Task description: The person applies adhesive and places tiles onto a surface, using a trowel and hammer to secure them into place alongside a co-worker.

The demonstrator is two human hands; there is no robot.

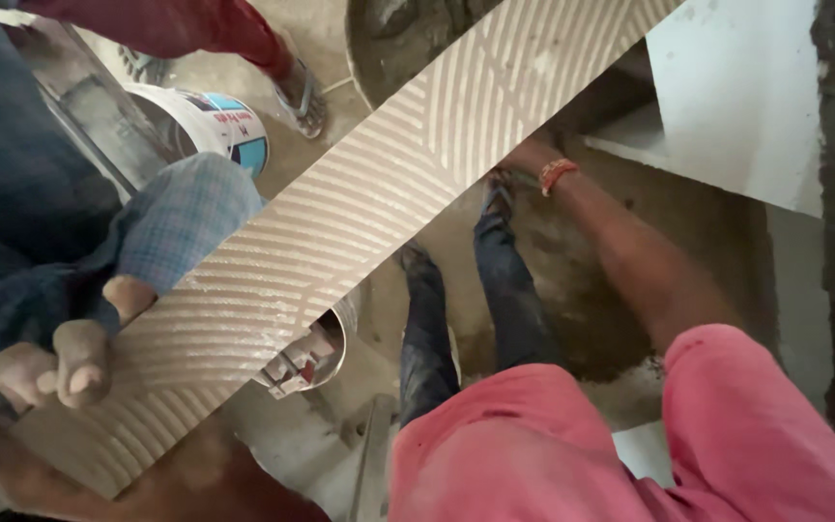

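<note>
A long tile strip, its upper face combed with curved ridges of pale adhesive, runs diagonally from lower left to upper right. My left hand, caked in mortar, curls its fingers over the strip's lower-left end. My right hand, with a red thread at the wrist, reaches under the strip's lower edge near the middle. Its fingers are hidden behind the strip. My pink shirt and my dark-trousered legs show below.
A co-worker in a blue checked shirt crouches at left, close to the strip. Another person's sandalled foot stands by a white bucket. A mortar pan sits at top, a tin under the strip, and white wall tile at right.
</note>
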